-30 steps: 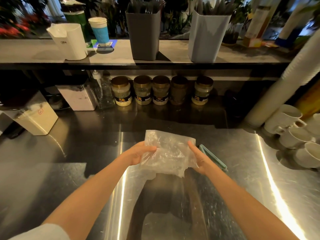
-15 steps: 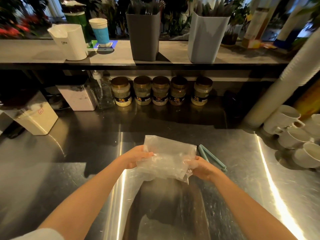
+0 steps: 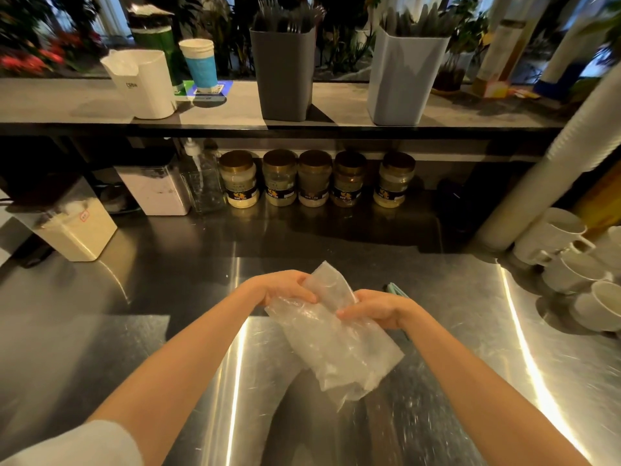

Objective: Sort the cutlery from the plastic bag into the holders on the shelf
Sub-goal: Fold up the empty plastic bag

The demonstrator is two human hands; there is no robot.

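A clear, crumpled plastic bag (image 3: 336, 344) hangs over the steel counter, folded into a narrow strip slanting down to the right. My left hand (image 3: 285, 285) grips its upper left part and my right hand (image 3: 373, 309) pinches it from the right. No cutlery shows inside the bag. On the shelf stand a dark grey holder (image 3: 284, 72) with forks and a light blue-grey holder (image 3: 403, 75) with dark cutlery.
A teal object (image 3: 395, 289) peeks out behind my right hand on the counter (image 3: 168, 331). Several jars (image 3: 312, 179) line the back under the shelf. White cups (image 3: 578, 264) cluster at the right, white containers (image 3: 77, 227) at the left, and a white jug (image 3: 148, 84) on the shelf.
Both hands have come closer together and the bag has been folded from a spread sheet into a narrow strip that hangs down to the right.
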